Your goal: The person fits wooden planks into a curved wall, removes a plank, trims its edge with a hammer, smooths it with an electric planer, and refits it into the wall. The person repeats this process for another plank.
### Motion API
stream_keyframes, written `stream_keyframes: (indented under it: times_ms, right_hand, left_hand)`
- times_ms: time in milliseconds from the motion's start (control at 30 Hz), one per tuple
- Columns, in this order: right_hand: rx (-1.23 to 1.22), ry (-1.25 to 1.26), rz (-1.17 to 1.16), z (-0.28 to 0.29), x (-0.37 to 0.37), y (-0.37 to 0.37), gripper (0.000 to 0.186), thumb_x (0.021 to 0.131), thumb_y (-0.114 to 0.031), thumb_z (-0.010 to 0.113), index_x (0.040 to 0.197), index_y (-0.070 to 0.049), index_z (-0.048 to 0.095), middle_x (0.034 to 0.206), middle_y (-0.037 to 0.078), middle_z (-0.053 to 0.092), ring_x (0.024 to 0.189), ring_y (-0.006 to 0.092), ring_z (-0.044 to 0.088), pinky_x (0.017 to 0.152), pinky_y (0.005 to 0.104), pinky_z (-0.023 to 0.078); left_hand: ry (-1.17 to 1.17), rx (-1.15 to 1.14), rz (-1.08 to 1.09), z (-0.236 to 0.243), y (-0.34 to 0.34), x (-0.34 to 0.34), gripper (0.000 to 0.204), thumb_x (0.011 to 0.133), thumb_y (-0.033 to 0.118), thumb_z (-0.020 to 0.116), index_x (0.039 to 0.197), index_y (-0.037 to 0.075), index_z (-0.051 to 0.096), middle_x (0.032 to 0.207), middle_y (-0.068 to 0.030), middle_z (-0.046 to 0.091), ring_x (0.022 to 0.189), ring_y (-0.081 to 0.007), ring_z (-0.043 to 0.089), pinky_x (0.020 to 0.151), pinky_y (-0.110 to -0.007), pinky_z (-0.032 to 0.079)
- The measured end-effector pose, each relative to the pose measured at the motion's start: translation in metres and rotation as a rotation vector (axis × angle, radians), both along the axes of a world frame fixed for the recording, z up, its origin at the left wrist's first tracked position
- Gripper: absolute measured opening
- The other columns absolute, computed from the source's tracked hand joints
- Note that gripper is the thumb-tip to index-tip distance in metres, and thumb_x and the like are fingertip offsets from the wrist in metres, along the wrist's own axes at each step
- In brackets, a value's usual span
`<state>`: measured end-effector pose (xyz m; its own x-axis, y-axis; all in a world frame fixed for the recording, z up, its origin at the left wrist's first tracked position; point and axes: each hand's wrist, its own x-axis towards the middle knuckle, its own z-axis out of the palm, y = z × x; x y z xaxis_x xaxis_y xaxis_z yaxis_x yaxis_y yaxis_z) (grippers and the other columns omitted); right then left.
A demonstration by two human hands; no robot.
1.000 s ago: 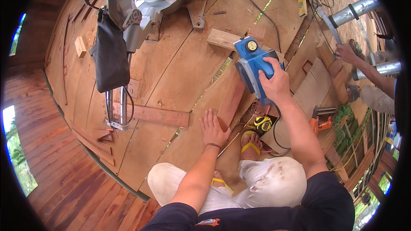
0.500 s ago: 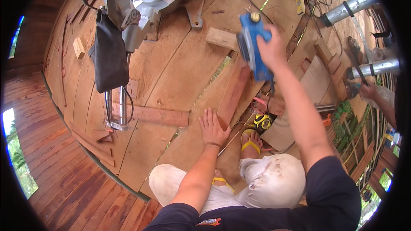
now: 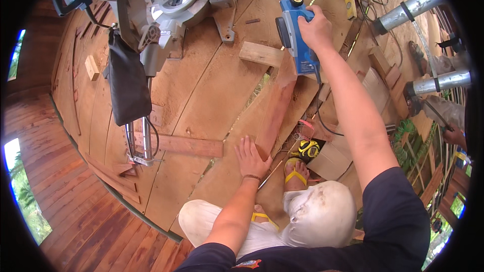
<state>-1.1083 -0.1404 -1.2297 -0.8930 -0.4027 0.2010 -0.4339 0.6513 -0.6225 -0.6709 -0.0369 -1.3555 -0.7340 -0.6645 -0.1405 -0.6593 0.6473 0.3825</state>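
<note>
A blue electric planer (image 3: pixel 300 38) with a black knob is in my right hand (image 3: pixel 317 30), its cord trailing down toward me. The planer is at the far end of a reddish wooden board (image 3: pixel 277 108), which runs away from me. At the near end of that board rests my left hand (image 3: pixel 251 158), fingers spread, beside and against the wood. A pale wood block (image 3: pixel 261 54) lies crosswise by the board's far end, left of the planer. I cannot tell how much of the planer's sole touches the board.
A mitre saw (image 3: pixel 184 7) with a black dust bag (image 3: pixel 128 80) stands at the upper left. Another reddish board (image 3: pixel 181 145) lies left of my left hand. A yellow tape measure (image 3: pixel 306 149) sits near my foot. Metal pipes (image 3: pixel 411 10) and a person's hand (image 3: pixel 454 136) are at the right.
My right hand has moved the planer farther away from me, and its blur has gone. My left hand stays at the near end of the board. The view has shifted slightly.
</note>
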Motion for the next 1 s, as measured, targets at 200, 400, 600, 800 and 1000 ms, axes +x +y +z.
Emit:
stream_keyframes:
  times_ms: [200,400,600,800,1000]
  right_hand:
    - [-0.04,-0.2,0.009,0.002,0.084,0.077,0.039,0.091,-0.019,0.071,0.127,-0.008,0.06,0.102,0.02,0.074,0.102,0.0309,0.073,0.088,0.0395,0.055]
    - [-0.042,-0.177,0.03,0.003,0.117,0.107,0.04,0.088,-0.014,0.071,0.126,-0.009,0.058,0.1,0.024,0.073,0.095,0.0411,0.073,0.084,0.0459,0.057]
    - [-0.044,-0.01,-0.057,-0.004,0.006,0.014,0.042,0.087,-0.026,0.07,0.125,-0.007,0.062,0.1,0.026,0.073,0.096,0.0428,0.071,0.085,0.0473,0.056]
    - [-0.082,-0.064,-0.018,0.007,0.052,0.049,0.041,0.088,-0.024,0.07,0.124,-0.007,0.061,0.098,0.027,0.072,0.095,0.0446,0.07,0.085,0.0505,0.055]
    - [-0.072,-0.222,0.062,0.004,0.127,0.111,0.042,0.088,-0.014,0.072,0.126,-0.007,0.057,0.094,0.027,0.071,0.089,0.0451,0.071,0.079,0.0506,0.056]
  left_hand:
    - [0.014,0.016,0.0,0.002,0.0,0.001,0.097,0.074,0.041,0.08,0.148,-0.002,0.036,0.16,-0.0207,0.032,0.153,-0.0382,0.024,0.126,-0.06,0.015]
    - [-0.044,0.031,0.007,0.004,0.0,-0.002,0.096,0.075,0.042,0.079,0.148,-0.003,0.036,0.16,-0.0211,0.033,0.153,-0.0376,0.024,0.126,-0.059,0.016]
    - [-0.03,-0.004,-0.011,0.003,-0.001,-0.001,0.093,0.076,0.041,0.078,0.146,-0.004,0.037,0.158,-0.0219,0.034,0.153,-0.0376,0.024,0.126,-0.06,0.015]
    - [-0.046,0.05,0.003,0.001,-0.001,-0.002,0.09,0.075,0.041,0.078,0.143,-0.004,0.039,0.159,-0.0221,0.033,0.153,-0.0377,0.023,0.126,-0.061,0.013]
    - [-0.058,0.062,-0.005,0.008,-0.002,-0.004,0.091,0.075,0.042,0.079,0.143,-0.003,0.039,0.159,-0.0212,0.033,0.153,-0.0377,0.024,0.126,-0.06,0.014]
